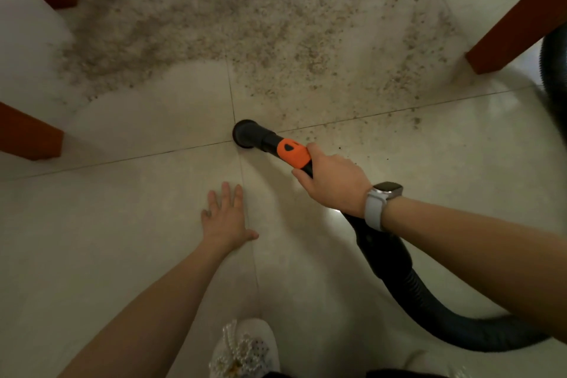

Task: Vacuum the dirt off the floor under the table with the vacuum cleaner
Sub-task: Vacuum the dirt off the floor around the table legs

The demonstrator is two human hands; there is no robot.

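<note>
Gripping the wand [294,154], right hand [333,184] aims nozzle [245,133] at 11 o'clock; dirt [214,24] lies beyond, 10 to 2. Left hand [225,219] flat on floor [122,224], fingers spread.

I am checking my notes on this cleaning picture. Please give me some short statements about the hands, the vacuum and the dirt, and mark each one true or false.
1. The right hand holds the vacuum nozzle by its grip. True.
2. The left hand also holds the hose. False: it lies flat and open on the floor tiles, apart from the hose.
3. Most of the dirt lies beyond the nozzle, between the table legs. True.
4. The nozzle is lifted high above the floor. False: its round mouth is down at the tiles, where the tile joints meet.
5. A watch is on the left wrist. False: it is on the right wrist.
</note>
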